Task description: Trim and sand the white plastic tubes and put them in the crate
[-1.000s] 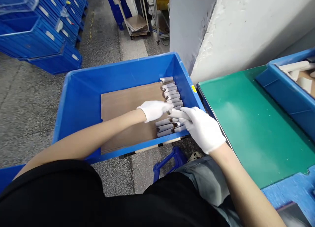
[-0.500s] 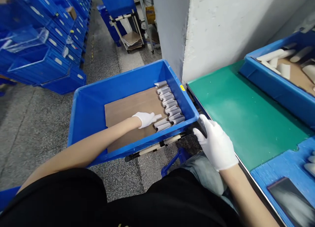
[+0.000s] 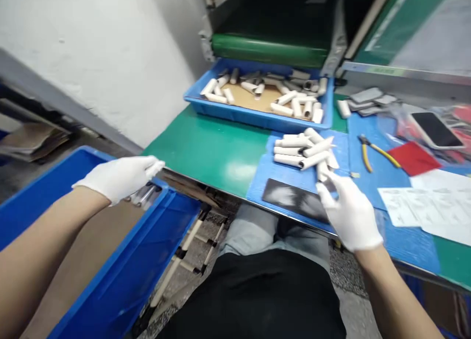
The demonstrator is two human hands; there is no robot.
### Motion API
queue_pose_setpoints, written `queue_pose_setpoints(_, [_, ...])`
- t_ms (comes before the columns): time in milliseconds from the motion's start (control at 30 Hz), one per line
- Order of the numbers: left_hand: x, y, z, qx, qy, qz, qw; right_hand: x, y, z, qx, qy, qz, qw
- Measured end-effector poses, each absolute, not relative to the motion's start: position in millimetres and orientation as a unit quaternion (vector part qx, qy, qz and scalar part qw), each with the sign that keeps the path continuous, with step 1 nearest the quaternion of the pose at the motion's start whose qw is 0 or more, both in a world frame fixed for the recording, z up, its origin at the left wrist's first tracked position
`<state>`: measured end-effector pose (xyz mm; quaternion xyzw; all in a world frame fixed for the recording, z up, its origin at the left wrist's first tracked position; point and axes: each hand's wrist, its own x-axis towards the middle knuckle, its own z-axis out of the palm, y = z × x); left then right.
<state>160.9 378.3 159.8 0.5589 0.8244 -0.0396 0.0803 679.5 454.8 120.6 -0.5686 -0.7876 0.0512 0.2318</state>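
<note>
Gently keep the left fingers (image 3: 152, 167) narrowed around the grey tubes (image 3: 143, 195) over the blue bin (image 3: 147, 241), right fingers (image 3: 326, 194) narrow beside the white tubes (image 3: 305, 150), hold unclear.

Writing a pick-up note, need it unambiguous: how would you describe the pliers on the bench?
On the green bench, look at the blue mat just past the person's right hand. The pliers lie on that mat, directly left of a red card. They are the only thing there with yellow handles.
</note>
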Motion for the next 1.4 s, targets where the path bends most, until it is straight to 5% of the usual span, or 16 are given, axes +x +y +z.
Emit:
queue_pose_setpoints(100, [255.4, 443.0, 183.2, 0.686, 0.727, 0.0, -0.015, 703.2, 502.1, 126.6, -0.692, -0.701, 0.052, 0.165])
queue_pose_setpoints(300, [436.2, 555.9, 173.5, 0.833, 0.552, -0.041, -0.021, 690.7, 523.8, 123.6, -0.715, -0.672, 0.171, 0.094])
queue_pose_setpoints(533, [469.4, 604.4, 174.3, 0.818, 0.564, -0.108, 0.021, 679.2, 523.8, 116.9, -0.712, -0.666, 0.196, 0.104])
queue_pose_setpoints(767, [400.2, 589.6, 186.3, 0.734, 0.677, 0.024, 0.051, 727.1, 505.1, 123.1, -0.722, -0.657, 0.173, 0.129])
queue_pose_setpoints(1100, [350.5, 500.2, 128.1, 0.643, 0.695, 0.259, 0.19, 752.9, 466.7, 109.0, -0.624, -0.659, 0.178, 0.381])
queue_pose_setpoints(1267, [330.3, 430.6, 54.9, 0.532, 0.753, 0.35, 0.166, 769.3, 417.8, 74.4, -0.588, -0.501, 0.38, 0.509])
queue_pose_setpoints(1333, [323.9, 414.6, 32.9, 0.48, 0.773, 0.394, 0.127, 776.7, 401.5, 63.3, -0.631, -0.472, 0.341, 0.513])
queue_pose_setpoints(1400, [319.0, 407.1, 19.6, 0.455, 0.789, 0.402, 0.091, 781.9, 394.4, 59.0, -0.686, -0.546, 0.255, 0.408])
